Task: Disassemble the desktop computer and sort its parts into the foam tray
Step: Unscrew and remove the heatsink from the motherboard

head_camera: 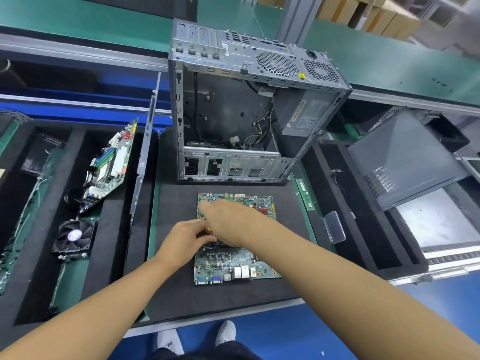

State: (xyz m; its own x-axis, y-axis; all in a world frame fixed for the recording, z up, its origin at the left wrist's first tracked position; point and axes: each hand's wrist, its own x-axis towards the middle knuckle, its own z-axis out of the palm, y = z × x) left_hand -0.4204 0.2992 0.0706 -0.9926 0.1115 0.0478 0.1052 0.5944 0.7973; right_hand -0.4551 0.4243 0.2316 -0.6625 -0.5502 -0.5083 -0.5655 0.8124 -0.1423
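We count one computer case (249, 113), open-sided and stripped, standing on the black mat (176, 294) beyond the fingertips. There are two motherboards. The flat motherboard (233, 263) lies on the mat directly under both hands, and the second motherboard (111, 162) leans tilted in the left foam tray (114, 242), well to the left of the fingers. One cooler fan (74, 239) sits in that same tray, nearer to us than the leaning board. One memory stick (305, 194) lies at the mat's right edge, to the right of the fingers, with one clear plastic piece (335, 227) just beyond it. A second foam tray (363, 216) is on the right and carries one dark side panel (405, 157). Two shoes (226, 332) show below.

Our left hand (181, 242) has its fingers curled, tips bunched against the thumb over a dark part at the middle of the flat board. A yellow speck shows there, but we cannot tell what they pinch, if anything. Our right hand (228, 219) crosses above it, blurred, with fingers loosely stretched toward the board's far-left corner and nothing visible in them. We cannot tell whether they touch the board.
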